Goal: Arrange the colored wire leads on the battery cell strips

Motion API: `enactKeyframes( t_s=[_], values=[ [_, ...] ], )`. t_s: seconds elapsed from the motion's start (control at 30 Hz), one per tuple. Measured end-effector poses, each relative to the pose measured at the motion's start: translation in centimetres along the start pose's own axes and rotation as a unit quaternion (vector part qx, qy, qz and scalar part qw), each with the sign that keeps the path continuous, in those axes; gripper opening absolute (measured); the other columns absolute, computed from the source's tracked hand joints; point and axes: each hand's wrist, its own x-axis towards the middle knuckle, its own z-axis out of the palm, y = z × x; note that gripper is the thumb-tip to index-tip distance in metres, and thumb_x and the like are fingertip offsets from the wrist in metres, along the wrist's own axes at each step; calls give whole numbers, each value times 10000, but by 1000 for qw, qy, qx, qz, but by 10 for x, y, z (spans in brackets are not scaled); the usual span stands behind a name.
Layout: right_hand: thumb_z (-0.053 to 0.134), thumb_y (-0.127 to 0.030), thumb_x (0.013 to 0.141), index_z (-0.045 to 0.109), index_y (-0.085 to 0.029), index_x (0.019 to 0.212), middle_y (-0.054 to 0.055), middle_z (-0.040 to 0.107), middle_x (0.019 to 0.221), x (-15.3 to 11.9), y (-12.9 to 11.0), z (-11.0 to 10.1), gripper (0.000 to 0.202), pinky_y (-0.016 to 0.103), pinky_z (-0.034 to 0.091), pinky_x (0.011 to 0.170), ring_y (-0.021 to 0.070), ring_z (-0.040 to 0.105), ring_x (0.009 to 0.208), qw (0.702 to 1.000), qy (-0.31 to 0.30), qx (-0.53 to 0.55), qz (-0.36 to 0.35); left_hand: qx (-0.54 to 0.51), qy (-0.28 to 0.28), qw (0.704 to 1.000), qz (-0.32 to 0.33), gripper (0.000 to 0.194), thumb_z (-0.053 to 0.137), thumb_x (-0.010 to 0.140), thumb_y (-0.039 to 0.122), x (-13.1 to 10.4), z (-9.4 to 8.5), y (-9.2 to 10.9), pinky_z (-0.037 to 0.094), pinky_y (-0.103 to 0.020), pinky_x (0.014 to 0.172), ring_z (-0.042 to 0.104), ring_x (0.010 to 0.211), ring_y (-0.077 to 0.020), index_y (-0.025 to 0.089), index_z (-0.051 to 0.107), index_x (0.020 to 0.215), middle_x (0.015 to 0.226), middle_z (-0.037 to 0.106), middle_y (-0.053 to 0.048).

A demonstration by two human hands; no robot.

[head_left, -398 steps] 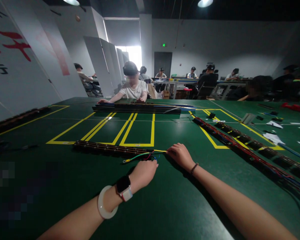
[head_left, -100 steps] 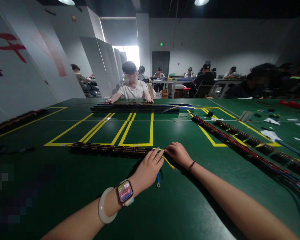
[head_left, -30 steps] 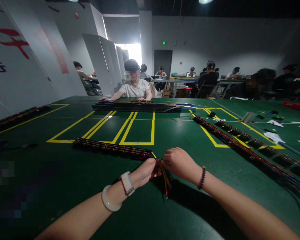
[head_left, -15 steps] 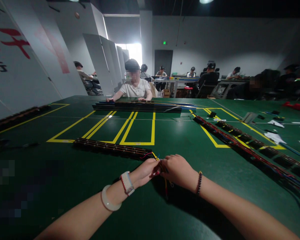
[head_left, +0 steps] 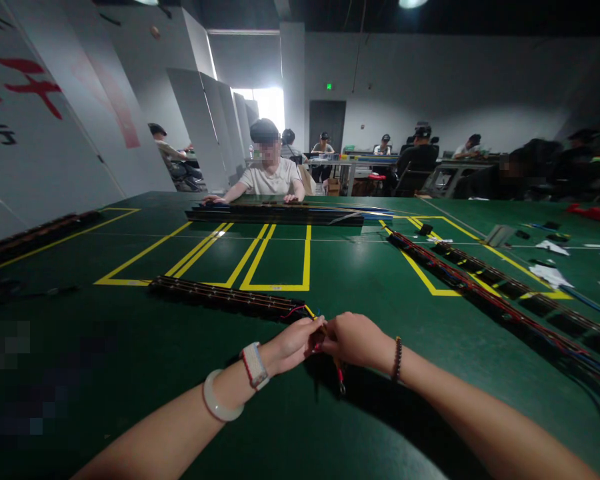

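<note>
Yellow and red wires [head_left: 309, 311] come out of the right end of a long black strip [head_left: 225, 297] lying on the green table. My left hand [head_left: 293, 345] is closed on these wires, its thumb over them just past the strip's end. Touching it from the right, my right hand [head_left: 359, 339] pinches the same wires between bent fingers. Below my right hand hangs a red wire end with a ring terminal [head_left: 342, 385]. The fingertips of both hands partly hide the wires.
Black strips with red and blue wires [head_left: 470, 283] lie at the right. Across the table [head_left: 260, 420], a person [head_left: 273, 175] handles a long black bundle [head_left: 275, 214]. Another dark strip [head_left: 40, 233] lies far left. Paper scraps [head_left: 550, 273] lie right.
The red wire end with its ring terminal now shows more clearly below my right hand. My fingers have shifted slightly on the wires. Across the table, the person's hands have moved a little.
</note>
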Motion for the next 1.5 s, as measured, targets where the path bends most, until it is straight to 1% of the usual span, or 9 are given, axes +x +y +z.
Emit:
enactKeyframes(
  t_s=[0.17,0.3,0.47,0.67,0.8,0.93,1.07,1.23,1.5],
  values=[
    [466,-350,804,652,-155,673,21,597,583,7,25,-10,299,203,250,445,84,459,478,994,-36,99,-1,-7,3,1000,-1,174,553,816,295,0,0,0,351,-196,534,502,576,-74,126,515,797,680,544,-9],
    [444,-397,826,629,-163,644,22,589,576,16,47,-11,349,213,245,459,90,451,490,995,18,79,50,39,11,999,1,137,521,833,248,-1,-1,1,245,-163,438,370,447,-16,125,487,783,674,514,9],
    [469,-499,808,632,-202,716,40,636,703,30,65,1,352,223,275,492,145,547,606,988,84,20,132,65,13,998,-11,101,503,833,210,-3,-1,3,222,-165,431,316,433,-5,109,516,838,690,514,-4],
    [469,-443,841,606,-200,744,31,637,753,45,69,22,295,234,266,513,148,557,655,981,145,-18,129,97,-4,995,-26,211,474,851,257,-4,-2,8,212,-169,426,323,436,-11,100,543,974,736,573,-47],
    [469,-430,855,583,-191,708,30,619,739,47,74,31,303,253,283,573,151,535,674,975,200,-60,80,101,-31,993,-46,320,407,879,348,-4,-5,9,204,-164,409,363,427,-24,127,493,1094,736,600,-72],
    [453,-382,877,588,-179,742,56,588,753,43,78,37,279,281,296,683,172,499,750,955,277,-107,1,75,-58,994,-61,295,415,880,332,-1,-11,9,233,-158,412,375,421,-23,124,490,1077,720,604,-71],
    [426,-277,898,584,-184,935,60,580,860,38,75,38,187,296,309,767,158,475,781,921,329,-127,-167,52,-50,996,-56,244,407,886,304,1,-12,6,265,-159,419,418,442,-37,120,466,1035,760,623,-99],
    [396,-204,910,550,-199,1024,42,584,951,32,66,38,192,304,332,828,135,486,825,853,306,-171,-387,19,-26,998,-47,167,404,886,295,2,-9,3,270,-167,413,430,412,-49,149,448,953,684,602,-56],
    [363,-180,918,536,-203,1090,54,593,1042,28,63,31,245,308,369,811,144,512,898,852,264,-189,-410,1,-38,997,-65,250,341,885,365,1,-7,5,304,-188,440,435,407,-61,139,447,882,679,594,-66]
  ],
)
